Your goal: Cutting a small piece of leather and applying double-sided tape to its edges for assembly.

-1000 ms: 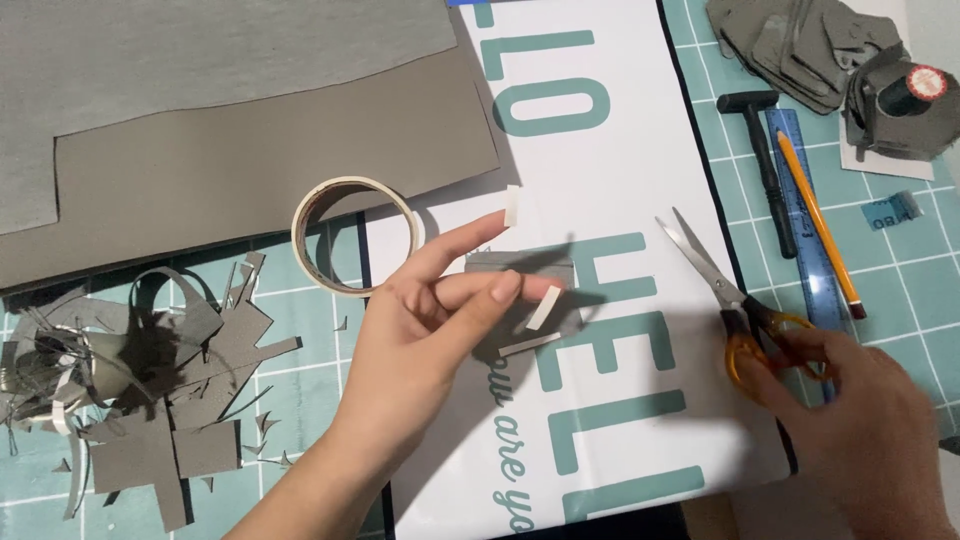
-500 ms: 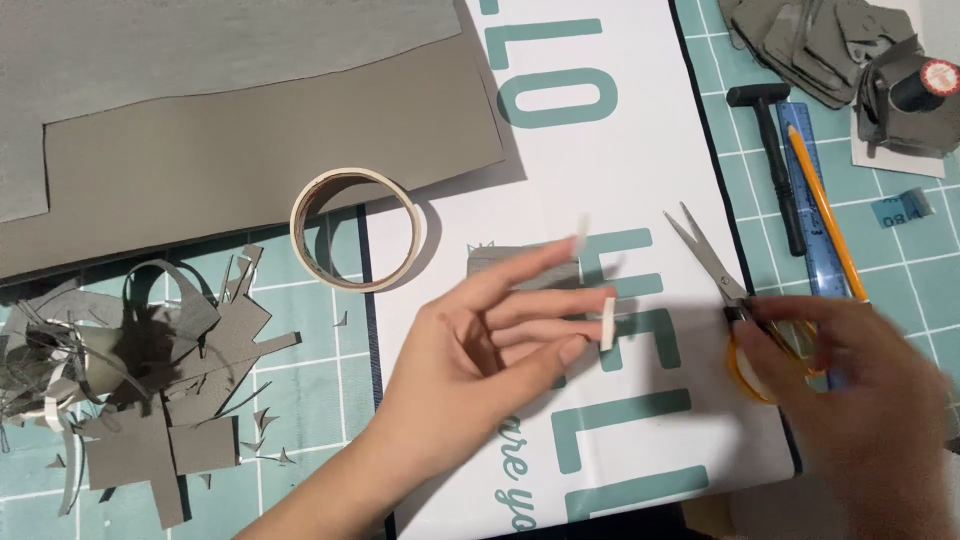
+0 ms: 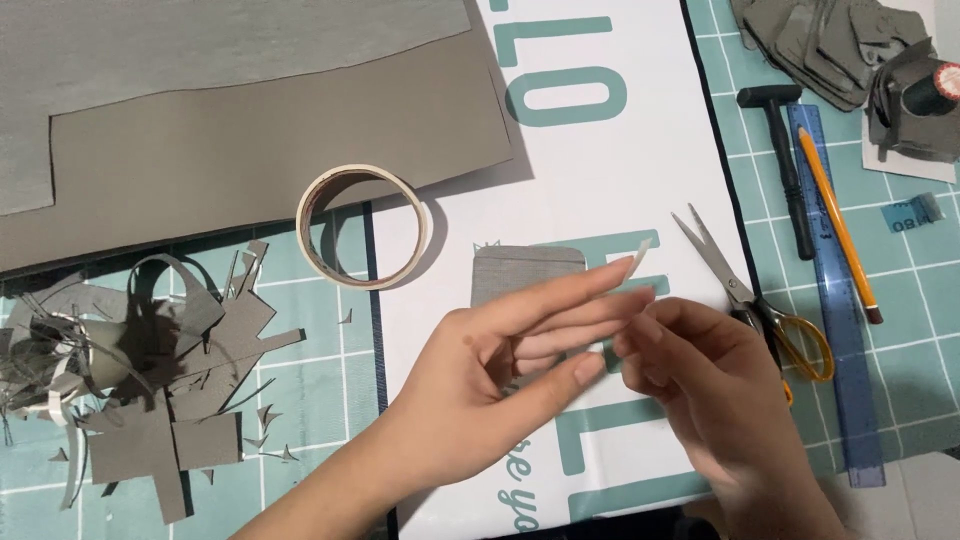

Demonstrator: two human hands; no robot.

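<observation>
My left hand (image 3: 500, 360) lies palm up over the white sheet, fingers stretched out to the right. A short strip of cream tape (image 3: 640, 251) stands stuck on its index fingertip. A second tape piece (image 3: 598, 347) sits at a lower fingertip, and my right hand (image 3: 710, 390) pinches it with thumb and forefinger. Part of a small grey rounded square (image 3: 525, 270) lies on the sheet under my left fingers. Orange-handled scissors (image 3: 752, 300) lie open on the sheet just right of my hands, touched by neither.
A roll of cream tape (image 3: 362, 226) lies left of the square. Large grey sheets (image 3: 250, 130) cover the top left and a heap of grey scraps (image 3: 130, 360) lies at left. At right are a blue ruler (image 3: 840, 300), a pencil (image 3: 838, 222), a black tool (image 3: 785, 160) and cut grey pieces (image 3: 830, 40).
My right hand has let go of the scissors, which now lie on the sheet, and has come left to my left fingertips. My left hand moved right and lower.
</observation>
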